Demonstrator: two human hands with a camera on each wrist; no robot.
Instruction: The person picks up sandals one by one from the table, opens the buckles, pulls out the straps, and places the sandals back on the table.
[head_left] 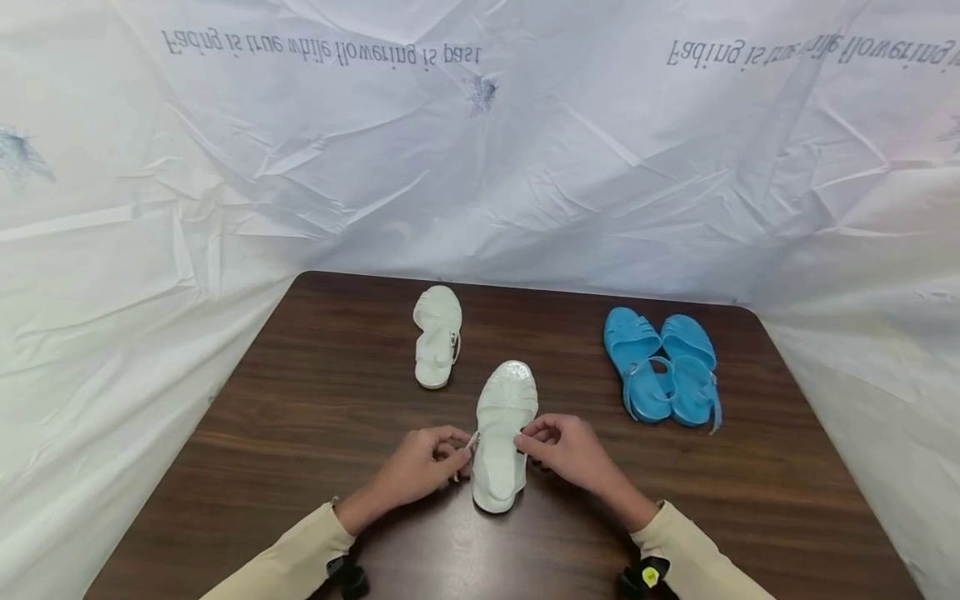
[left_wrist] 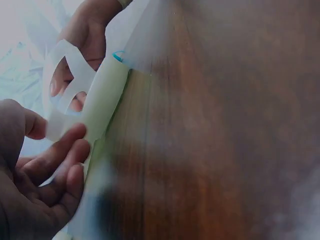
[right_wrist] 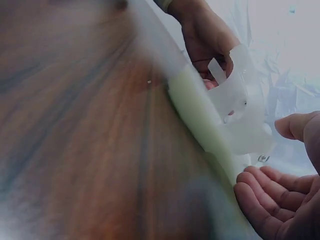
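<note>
A white sandal [head_left: 497, 467] lies on the dark wooden table with its toe pointing away. My left hand [head_left: 429, 462] is at its left side, pinching a thin white strap [left_wrist: 59, 126] between thumb and fingers. On the opposite side my right hand [head_left: 566, 446] has thumb and fingers at the sandal's strap edge. A small metal buckle [right_wrist: 263, 158] shows close to those right fingertips. From the right wrist the thumb looks spread from the curled fingers, and their exact contact is hard to see.
Farther back stands a second white sandal [head_left: 435, 333], left of the first. A pair of blue sandals [head_left: 648, 383] lies at the right of the table [head_left: 300, 375]. A wrinkled white printed sheet [head_left: 480, 167] hangs behind and around the table.
</note>
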